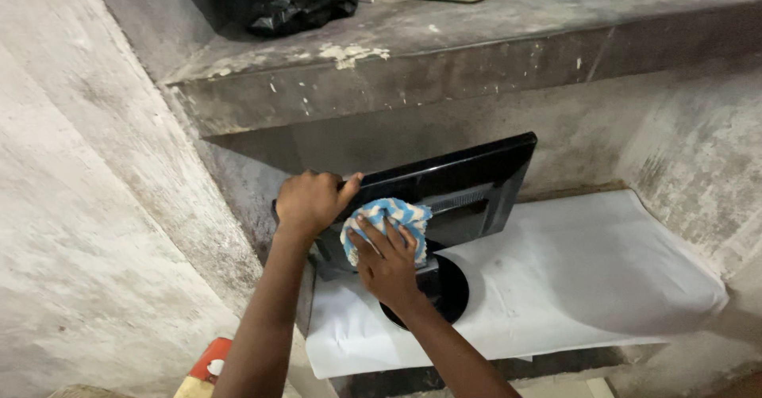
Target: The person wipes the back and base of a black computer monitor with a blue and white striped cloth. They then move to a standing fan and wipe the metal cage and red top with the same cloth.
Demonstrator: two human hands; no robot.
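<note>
At frame centre, the left hand (311,201) grips one black monitor (460,188); the right hand (386,261) presses one striped cloth (390,217) on it.

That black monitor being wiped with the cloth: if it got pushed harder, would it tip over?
Probably it could tip. The monitor stands on one round base, a narrow footing for its wide body. The left hand grips its top edge, seemingly to brace it while the right hand presses the blue-and-white cloth. The white sheet beneath might let the base slide.
</note>
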